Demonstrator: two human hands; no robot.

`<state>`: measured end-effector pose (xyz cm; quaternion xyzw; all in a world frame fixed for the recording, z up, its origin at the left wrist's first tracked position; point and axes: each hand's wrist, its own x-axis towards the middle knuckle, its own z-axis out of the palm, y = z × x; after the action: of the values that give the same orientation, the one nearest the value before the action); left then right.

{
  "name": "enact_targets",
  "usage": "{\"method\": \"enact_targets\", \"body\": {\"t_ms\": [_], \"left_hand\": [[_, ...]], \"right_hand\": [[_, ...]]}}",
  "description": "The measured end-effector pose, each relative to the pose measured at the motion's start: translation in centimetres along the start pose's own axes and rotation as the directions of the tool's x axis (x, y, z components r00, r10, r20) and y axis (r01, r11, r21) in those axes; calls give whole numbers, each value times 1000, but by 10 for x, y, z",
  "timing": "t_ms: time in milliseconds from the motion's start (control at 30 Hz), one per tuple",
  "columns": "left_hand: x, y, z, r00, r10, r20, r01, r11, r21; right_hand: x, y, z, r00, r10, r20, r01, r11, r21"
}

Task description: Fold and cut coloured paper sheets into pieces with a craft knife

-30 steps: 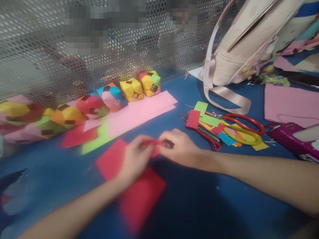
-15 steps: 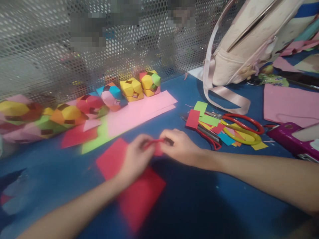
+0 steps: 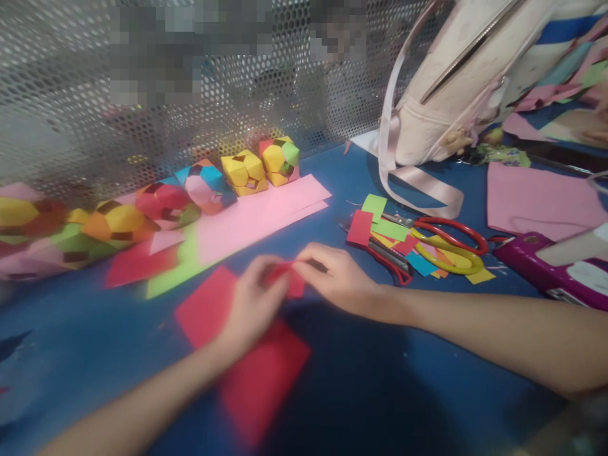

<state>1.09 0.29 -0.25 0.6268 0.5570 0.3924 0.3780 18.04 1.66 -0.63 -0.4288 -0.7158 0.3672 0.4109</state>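
Observation:
A small red paper piece [image 3: 291,280] is pinched between my two hands just above the blue table [image 3: 403,392]. My left hand [image 3: 251,304] grips its left end with closed fingers. From the right, my right hand [image 3: 337,278] pinches the other end. Under my left wrist lies a larger red paper sheet [image 3: 256,373], flat on the table.
Folded paper balls [image 3: 242,172] line a perforated metal screen [image 3: 71,126] at the back, with pink paper strips [image 3: 261,215] before them. Paper scraps, red and yellow scissors [image 3: 451,247] and a cutter lie to the right. A pale bag [image 3: 456,95] and a magenta case [image 3: 551,272] stand further right.
Both hands kept working the small red piece, fingers shifting slightly. The view drifted a little, so everything sits somewhat left and higher in the picture.

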Motion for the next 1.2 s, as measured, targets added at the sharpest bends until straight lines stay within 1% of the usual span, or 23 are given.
{"method": "enact_targets", "body": {"t_ms": [100, 200, 300, 400, 467, 567, 633, 667, 700, 733, 767, 800, 833, 867, 900, 933, 967, 1000, 1067, 1133, 1167, 1200], "left_hand": [[0, 2, 2, 997, -75, 19, 77, 984, -160], [0, 3, 3, 997, -71, 22, 74, 965, -252], [0, 2, 2, 999, -50, -20, 44, 968, -246], [-2, 1, 0, 995, -46, -85, 29, 980, -195], [-5, 2, -2, 995, -18, -99, 1, 985, -170], [-11, 7, -8, 993, 68, -100, -81, 988, -133], [-11, 12, -13, 983, 150, -103, -160, 983, -91], [-11, 13, -16, 976, 192, -102, -199, 978, -65], [-9, 14, -20, 967, 231, -103, -236, 971, -40], [-6, 14, -23, 959, 262, -105, -265, 964, -17], [-2, 13, -27, 953, 282, -111, -284, 959, -3], [3, 12, -30, 948, 293, -125, -295, 956, 3], [7, 10, -32, 944, 296, -144, -299, 954, 2], [12, 8, -34, 941, 293, -168, -298, 955, -2], [16, 6, -36, 938, 287, -196, -294, 956, -8], [20, 5, -37, 933, 282, -224, -292, 956, -12], [23, 3, -38, 928, 278, -247, -292, 956, -20], [25, 2, -38, 924, 278, -264, -295, 955, -28], [28, 2, -40, 920, 278, -277, -305, 951, -57], [31, 2, -42, 914, 284, -290, -316, 946, -71], [32, 3, -43, 913, 285, -294, -318, 945, -73], [34, 3, -45, 909, 287, -302, -323, 944, -73]], "right_hand": [[2, 3, 1, 994, 110, -16, -107, 987, 122], [7, 8, 1, 981, 177, -81, -156, 964, 214], [12, 12, 2, 968, 216, -128, -170, 939, 298], [14, 13, 3, 957, 256, -135, -192, 910, 367], [13, 12, 4, 964, 233, -131, -171, 914, 367], [7, 9, 4, 982, 157, -108, -120, 950, 289], [3, 7, 3, 995, 93, -38, -85, 981, 176], [1, 6, 2, 999, 31, 21, -33, 994, 105], [-1, 5, 1, 993, -64, 97, 61, 997, 38], [-3, 4, 0, 965, -185, 186, 191, 981, -15], [-4, 3, 0, 906, -321, 277, 344, 938, -40], [-5, 3, 0, 813, -457, 361, 502, 864, -36], [-6, 2, 0, 696, -570, 435, 639, 769, -13], [-7, 2, 0, 582, -643, 498, 738, 675, 10], [-8, 2, 1, 492, -676, 549, 801, 599, 20], [-9, 2, 1, 435, -680, 589, 838, 546, 11], [-10, 2, 2, 413, -666, 622, 856, 517, -15], [-10, 2, 2, 418, -640, 645, 859, 508, -53], [-12, 3, 2, 450, -611, 651, 853, 509, -113], [-13, 3, 3, 461, -645, 609, 857, 503, -116], [-13, 4, 3, 467, -678, 568, 858, 503, -105], [-13, 4, 4, 485, -706, 517, 851, 516, -94]]}}
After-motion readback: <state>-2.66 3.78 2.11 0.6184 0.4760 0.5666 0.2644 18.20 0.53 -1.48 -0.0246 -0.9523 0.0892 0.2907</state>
